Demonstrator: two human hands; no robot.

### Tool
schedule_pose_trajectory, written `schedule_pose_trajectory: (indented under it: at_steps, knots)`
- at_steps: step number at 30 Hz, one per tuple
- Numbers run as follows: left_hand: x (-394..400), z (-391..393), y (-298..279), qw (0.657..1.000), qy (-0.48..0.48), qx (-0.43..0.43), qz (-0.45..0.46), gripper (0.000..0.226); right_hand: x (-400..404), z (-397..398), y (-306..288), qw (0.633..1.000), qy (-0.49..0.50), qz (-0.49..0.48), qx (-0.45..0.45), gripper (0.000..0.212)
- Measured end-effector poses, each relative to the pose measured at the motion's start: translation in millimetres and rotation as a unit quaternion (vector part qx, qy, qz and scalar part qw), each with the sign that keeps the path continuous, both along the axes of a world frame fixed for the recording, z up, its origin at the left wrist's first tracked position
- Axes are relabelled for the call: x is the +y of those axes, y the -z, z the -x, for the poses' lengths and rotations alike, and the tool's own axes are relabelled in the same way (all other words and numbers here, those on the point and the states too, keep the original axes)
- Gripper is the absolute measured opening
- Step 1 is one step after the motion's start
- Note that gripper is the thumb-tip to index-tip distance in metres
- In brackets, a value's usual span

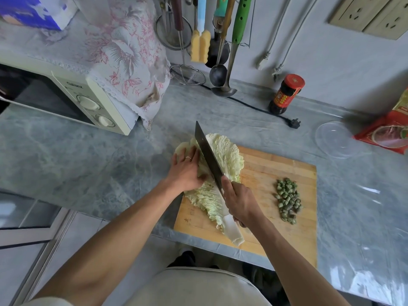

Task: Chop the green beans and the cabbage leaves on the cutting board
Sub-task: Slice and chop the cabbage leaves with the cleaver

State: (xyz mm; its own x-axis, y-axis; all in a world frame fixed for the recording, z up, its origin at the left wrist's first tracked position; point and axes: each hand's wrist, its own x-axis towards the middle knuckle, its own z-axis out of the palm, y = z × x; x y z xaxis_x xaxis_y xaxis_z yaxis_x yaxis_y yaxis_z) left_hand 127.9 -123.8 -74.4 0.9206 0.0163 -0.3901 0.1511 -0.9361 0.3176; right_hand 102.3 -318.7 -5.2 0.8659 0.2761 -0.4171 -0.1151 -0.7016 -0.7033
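Note:
Pale green cabbage leaves (225,157) lie lengthwise on the left part of the wooden cutting board (276,173), with their white stems pointing toward me. My left hand (187,171) presses flat on the left half of the leaves, fingers straight. My right hand (239,202) grips the handle of a dark cleaver (207,155). The cleaver's blade runs along the middle of the leaves, just right of my left fingers. A heap of chopped green bean pieces (288,199) sits on the right side of the board.
A microwave (72,98) under a floral cloth stands at the left. Ladles and strainers (218,74) hang at the back wall. A sauce jar (286,93), a black plug (294,123), a clear lid (335,140) and a red packet (390,133) lie behind and right of the board.

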Motion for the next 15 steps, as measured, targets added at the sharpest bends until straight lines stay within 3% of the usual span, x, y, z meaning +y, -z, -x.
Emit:
schedule_pose_trajectory:
  at_steps: [15]
  knots:
    - [-5.1, 1.7, 1.1, 1.0, -0.007, -0.014, -0.005, 0.098, 6.8, -11.5, 0.7, 1.0, -0.013, 0.002, -0.009, 0.06]
